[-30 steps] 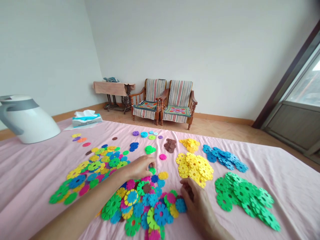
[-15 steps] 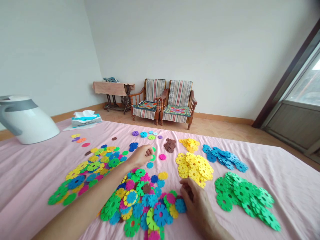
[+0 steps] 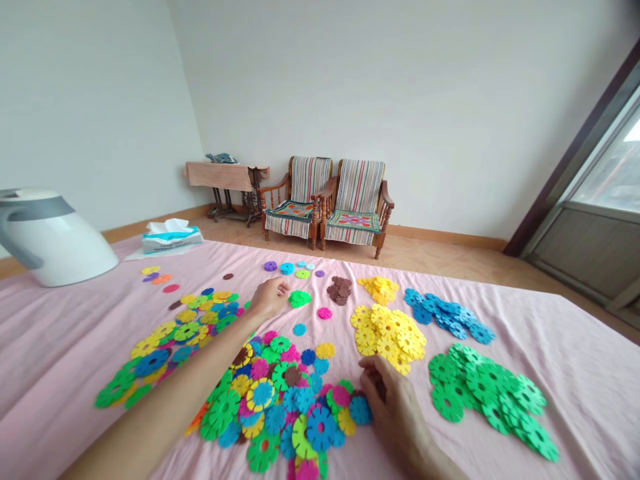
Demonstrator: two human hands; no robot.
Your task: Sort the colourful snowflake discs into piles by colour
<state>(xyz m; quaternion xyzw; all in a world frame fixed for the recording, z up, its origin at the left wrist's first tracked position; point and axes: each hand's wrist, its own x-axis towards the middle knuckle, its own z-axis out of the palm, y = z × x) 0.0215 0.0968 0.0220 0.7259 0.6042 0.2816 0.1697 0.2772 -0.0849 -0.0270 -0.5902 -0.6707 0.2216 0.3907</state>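
Note:
My left hand [image 3: 272,297] reaches over the cloth with its fingers curled closed, just left of a small stack of green snowflake discs [image 3: 299,299]. Whatever it holds, if anything, is hidden, and the small dark blue discs are out of sight behind it. My right hand [image 3: 395,400] lies with fingers bent inward, beside the right edge of a mixed heap of coloured snowflake discs [image 3: 275,400]. Nothing shows in its fingers, but their inside is hidden. Just above it is a pile of yellow discs [image 3: 390,333]. A lone pink disc [image 3: 325,313] lies between the hands.
Green discs [image 3: 490,393], blue discs [image 3: 450,313] and brown discs [image 3: 340,291] lie in separate piles on the pink cloth [image 3: 565,353]. A white jug [image 3: 65,247] and a tissue box [image 3: 171,239] stand at left. Two wooden armchairs [image 3: 357,200] are beyond the table.
My left hand has moved left and slightly away from me, off the small green stack, which now shows fully. The dark blue discs have become hidden. My right hand has stayed in place.

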